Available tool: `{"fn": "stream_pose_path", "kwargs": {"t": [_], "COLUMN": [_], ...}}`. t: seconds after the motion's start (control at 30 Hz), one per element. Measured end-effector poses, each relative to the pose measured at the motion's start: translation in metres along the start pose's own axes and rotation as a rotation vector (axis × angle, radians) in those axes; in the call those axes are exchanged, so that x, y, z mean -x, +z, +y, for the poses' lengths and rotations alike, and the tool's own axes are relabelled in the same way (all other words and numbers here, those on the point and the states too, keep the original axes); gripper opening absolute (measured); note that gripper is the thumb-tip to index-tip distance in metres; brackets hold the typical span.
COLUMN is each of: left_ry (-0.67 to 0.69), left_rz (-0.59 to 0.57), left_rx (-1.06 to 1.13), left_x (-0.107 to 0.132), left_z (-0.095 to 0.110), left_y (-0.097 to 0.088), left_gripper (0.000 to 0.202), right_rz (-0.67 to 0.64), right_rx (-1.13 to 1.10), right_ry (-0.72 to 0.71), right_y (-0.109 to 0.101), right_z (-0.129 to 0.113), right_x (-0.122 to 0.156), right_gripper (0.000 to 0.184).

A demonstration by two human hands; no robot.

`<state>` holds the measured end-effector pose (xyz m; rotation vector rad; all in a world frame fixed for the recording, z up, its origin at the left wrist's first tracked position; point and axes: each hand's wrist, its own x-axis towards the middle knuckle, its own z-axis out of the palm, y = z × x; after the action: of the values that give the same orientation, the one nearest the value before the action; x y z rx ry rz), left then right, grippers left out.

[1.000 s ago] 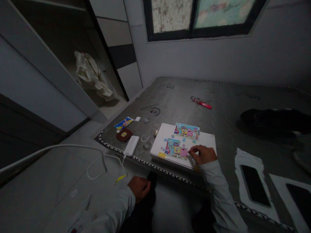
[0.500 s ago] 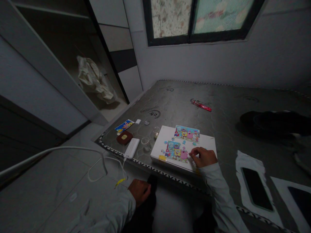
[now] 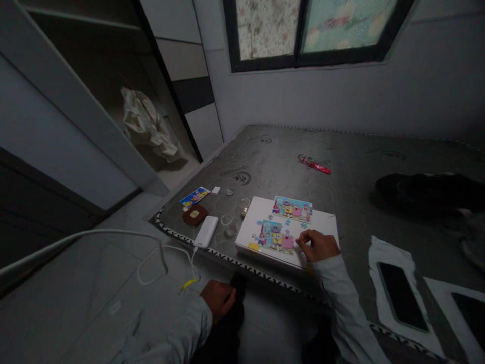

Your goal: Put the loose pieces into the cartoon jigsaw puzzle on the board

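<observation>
A partly joined cartoon jigsaw puzzle point(image 3: 276, 237) lies on a white box point(image 3: 248, 225), with several loose puzzle pieces point(image 3: 288, 223) around it. Behind it on the same box is a picture card point(image 3: 292, 209) with similar figures. My right hand point(image 3: 318, 245) is over the box's right part, thumb and forefinger pinched at the puzzle's right edge. Whatever sits between those fingertips is too small to make out. Below the table edge, my left hand point(image 3: 219, 300) rests on my leg with its fingers curled in, nothing visible in it.
Left of the box stand two small clear cups point(image 3: 228, 225), a white power bank point(image 3: 206, 231) with a cable, a brown case point(image 3: 195, 215) and a blue card point(image 3: 194, 197). A red wrapper point(image 3: 314, 165) lies farther back. A phone point(image 3: 402, 296) lies on the right.
Almost nothing differs. The whole view has shifted very slightly; my right hand keeps its pinch at the puzzle's right edge and my left hand stays on my leg.
</observation>
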<state>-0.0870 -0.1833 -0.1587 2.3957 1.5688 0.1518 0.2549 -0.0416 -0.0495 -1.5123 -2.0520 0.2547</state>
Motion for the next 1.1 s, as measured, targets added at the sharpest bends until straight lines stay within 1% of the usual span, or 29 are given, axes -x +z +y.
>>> {"fn": "stream_pose_path", "kwargs": {"t": [0.27, 0.67, 1.1], "left_ry": [0.003, 0.002, 0.017], "left_rz": [-0.015, -0.012, -0.004], "left_rx": [-0.005, -0.006, 0.001], "left_x": [0.0015, 0.0006, 0.0009], "left_z": [0.0011, 0.0015, 0.0005], "left_y": [-0.0033, -0.0034, -0.0020], "left_gripper": [0.046, 0.046, 0.044], "right_rz": [0.000, 0.001, 0.024], "right_rx": [-0.006, -0.007, -0.003], "right_ry": [-0.008, 0.003, 0.016], "right_y": [-0.0003, 0.0008, 0.0049], "right_z": [0.0000, -0.0004, 0.0006], "right_x": [0.0004, -0.0003, -0.0005], "right_gripper": [0.016, 0.015, 0.021]}}
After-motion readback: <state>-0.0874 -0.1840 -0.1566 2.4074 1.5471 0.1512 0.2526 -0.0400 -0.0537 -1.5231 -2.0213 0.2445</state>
